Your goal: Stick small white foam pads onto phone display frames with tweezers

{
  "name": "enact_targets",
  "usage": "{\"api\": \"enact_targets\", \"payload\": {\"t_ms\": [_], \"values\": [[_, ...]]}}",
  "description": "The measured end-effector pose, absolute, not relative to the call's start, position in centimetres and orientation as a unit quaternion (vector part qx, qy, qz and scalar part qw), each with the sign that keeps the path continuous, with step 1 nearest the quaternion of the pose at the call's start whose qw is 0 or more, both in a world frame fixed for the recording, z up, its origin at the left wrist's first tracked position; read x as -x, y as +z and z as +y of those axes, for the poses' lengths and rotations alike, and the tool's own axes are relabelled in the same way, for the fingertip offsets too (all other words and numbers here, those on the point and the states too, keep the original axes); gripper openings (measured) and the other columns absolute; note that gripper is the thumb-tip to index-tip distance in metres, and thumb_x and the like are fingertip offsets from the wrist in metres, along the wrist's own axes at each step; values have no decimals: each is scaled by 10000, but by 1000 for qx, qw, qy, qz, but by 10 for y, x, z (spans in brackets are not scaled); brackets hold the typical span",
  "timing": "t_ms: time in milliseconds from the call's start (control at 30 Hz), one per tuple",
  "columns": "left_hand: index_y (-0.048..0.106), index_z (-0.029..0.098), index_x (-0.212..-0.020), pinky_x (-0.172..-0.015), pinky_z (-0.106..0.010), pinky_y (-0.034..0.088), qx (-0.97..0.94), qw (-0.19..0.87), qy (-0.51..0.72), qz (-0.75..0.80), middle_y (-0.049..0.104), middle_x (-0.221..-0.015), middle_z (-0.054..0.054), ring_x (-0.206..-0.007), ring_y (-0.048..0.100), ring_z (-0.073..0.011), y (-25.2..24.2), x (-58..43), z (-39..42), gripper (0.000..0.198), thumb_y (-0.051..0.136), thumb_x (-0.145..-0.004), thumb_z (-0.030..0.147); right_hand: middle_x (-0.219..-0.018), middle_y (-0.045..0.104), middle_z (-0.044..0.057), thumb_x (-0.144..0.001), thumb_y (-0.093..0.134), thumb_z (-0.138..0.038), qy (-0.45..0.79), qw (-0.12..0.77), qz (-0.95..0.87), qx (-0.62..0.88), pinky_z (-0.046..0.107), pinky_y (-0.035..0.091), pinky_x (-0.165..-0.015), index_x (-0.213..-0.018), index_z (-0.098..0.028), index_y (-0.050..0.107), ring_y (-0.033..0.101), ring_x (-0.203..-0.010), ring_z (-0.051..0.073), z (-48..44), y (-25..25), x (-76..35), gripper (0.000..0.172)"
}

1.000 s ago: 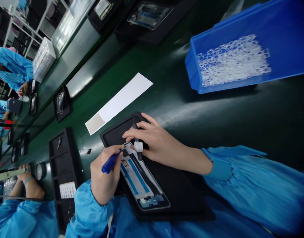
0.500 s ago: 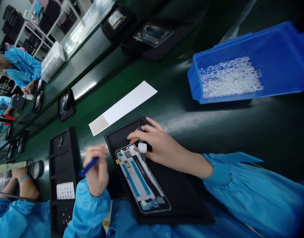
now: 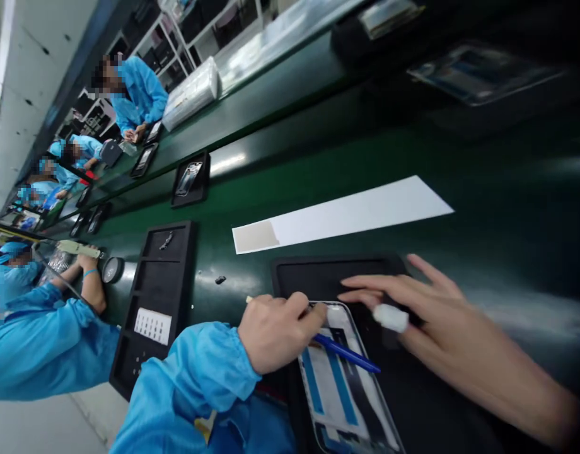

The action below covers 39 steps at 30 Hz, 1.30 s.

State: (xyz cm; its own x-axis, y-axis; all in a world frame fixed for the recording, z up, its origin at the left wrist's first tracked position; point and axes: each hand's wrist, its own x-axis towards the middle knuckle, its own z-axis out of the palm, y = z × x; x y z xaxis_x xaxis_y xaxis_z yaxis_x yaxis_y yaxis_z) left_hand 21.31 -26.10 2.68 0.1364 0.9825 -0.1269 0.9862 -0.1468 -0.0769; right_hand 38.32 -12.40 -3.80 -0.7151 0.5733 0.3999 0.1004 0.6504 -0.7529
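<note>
My left hand [image 3: 281, 329] is closed around a blue pen-like tool [image 3: 349, 353], which slants over an opened phone frame [image 3: 330, 384]. The frame has blue strips and a silvery edge. It lies in a black tray [image 3: 290, 274] and runs out of view at the bottom. To its right, my right hand [image 3: 436, 321] hovers over the tray, slightly blurred, index finger stretched out and a white wrap on one digit. Black tweezers [image 3: 391, 340] show as a dark tip below that wrap, most of them lost against the tray and the fingers.
A white paper strip [image 3: 347, 211] lies beyond the tray. A compartment tray [image 3: 188, 265] with small parts stands left, near a small dark piece [image 3: 220, 280]. A co-worker's arm [image 3: 94, 293] is further left. Phone trays [image 3: 205, 183] sit along the green bench.
The view has swung right and the blue bin is out of sight. My left hand has moved over the phone frame with the blue tool. My right hand stays beside the frame.
</note>
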Motion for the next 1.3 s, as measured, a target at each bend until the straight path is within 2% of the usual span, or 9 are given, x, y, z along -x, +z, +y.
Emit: {"api": "enact_targets", "payload": {"t_ms": [100,200,267,400,567,833,1033,1167,1300], "values": [[578,296,-1289,-605,-213,534,-717,70,8,693,657,-1024,-2,-775,680,-115,29,-187,-256,384,510,-921,212,-856,720,44,-933,445,-408,418,295,-808,291,501,515,-913,-1185,-360,612,691,-783,277,-102,-11,-382,306],[585,311,-1292,-709,-238,569,-647,44,30,761,640,-1202,-10,-961,690,-155,26,-145,-238,404,496,-922,175,-939,714,83,-907,460,-537,479,272,-758,350,430,561,-821,-1120,-269,683,686,-810,258,-79,15,-355,409],[590,322,-1289,-750,-291,583,-631,32,-17,775,581,-1342,-22,-987,692,-192,20,-120,-219,421,518,-908,157,-806,696,81,-889,518,-517,563,229,-711,355,379,591,-738,-1001,-189,703,672,-715,222,-65,20,-323,393],[551,358,-1330,-815,-385,589,-673,58,-89,732,482,-1477,-20,-1054,677,-259,4,-96,-189,452,544,-908,198,-730,691,78,-862,622,-340,582,189,-701,366,275,589,-561,-848,-130,666,661,-639,176,-50,5,-261,215],[536,369,-1339,-783,-374,591,-686,62,-75,721,506,-1448,-40,-998,693,-248,-11,-98,-184,450,507,-930,183,-715,721,74,-836,662,-267,566,162,-721,365,233,568,-553,-754,-148,660,690,-680,181,-47,-16,-239,144],[601,416,-1276,-788,-361,593,-683,95,-40,723,530,-1426,-5,-994,691,-231,-16,-95,-184,430,489,-940,172,-666,725,54,-797,698,-280,518,127,-753,387,265,536,-514,-681,-191,593,666,-554,188,-43,-23,-245,180],[601,418,-1275,-788,-336,591,-681,96,-39,725,530,-1419,2,-967,701,-211,-15,-97,-184,427,515,-933,178,-665,726,51,-794,705,-256,523,109,-755,381,262,532,-519,-685,-187,622,688,-609,206,-44,-24,-245,154],[608,426,-1265,-800,-341,592,-681,96,-25,726,538,-1415,2,-996,693,-218,-17,-98,-183,419,515,-935,187,-629,715,48,-767,741,-257,545,124,-737,379,264,533,-510,-650,-182,615,685,-594,207,-43,-23,-241,187],[611,430,-1261,-826,-352,592,-682,107,-17,723,544,-1426,28,-1070,673,-232,-15,-93,-186,495,534,-892,111,-685,727,64,-820,699,-305,573,196,-691,395,245,546,-538,-712,-179,582,706,-666,194,-44,-8,-252,203]]}}
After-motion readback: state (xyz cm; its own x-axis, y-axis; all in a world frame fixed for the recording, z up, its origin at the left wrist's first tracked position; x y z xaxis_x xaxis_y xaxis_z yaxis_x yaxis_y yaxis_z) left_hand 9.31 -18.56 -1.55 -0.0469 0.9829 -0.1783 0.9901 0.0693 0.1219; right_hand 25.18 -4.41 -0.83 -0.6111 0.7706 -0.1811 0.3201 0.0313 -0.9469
